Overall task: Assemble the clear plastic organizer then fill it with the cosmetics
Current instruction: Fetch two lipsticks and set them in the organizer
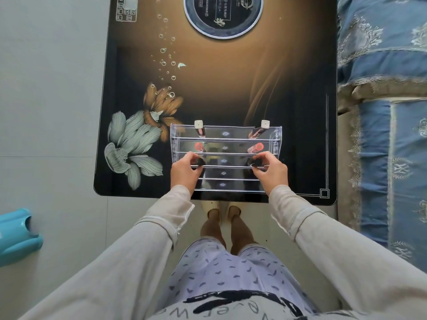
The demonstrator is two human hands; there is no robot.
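The clear plastic organizer (225, 140), a stepped rack with several tiers, stands near the table's front edge. Two tubes with pale square caps stand in its back row, one at the left (199, 128) and one at the right (262, 128). In the row below sit two pink-red tubes, left (198, 146) and right (255, 147). My left hand (183, 170) pinches a dark tube (200, 161) at the left end of the third row. My right hand (270, 169) pinches another dark tube (251, 162) at that row's right end.
The dark glass table (231, 84) has flower prints at the left and a round black disc (223, 15) at the far end. A blue patterned sofa (388, 112) borders the right side. A turquoise plastic object (16, 236) lies on the floor at the left.
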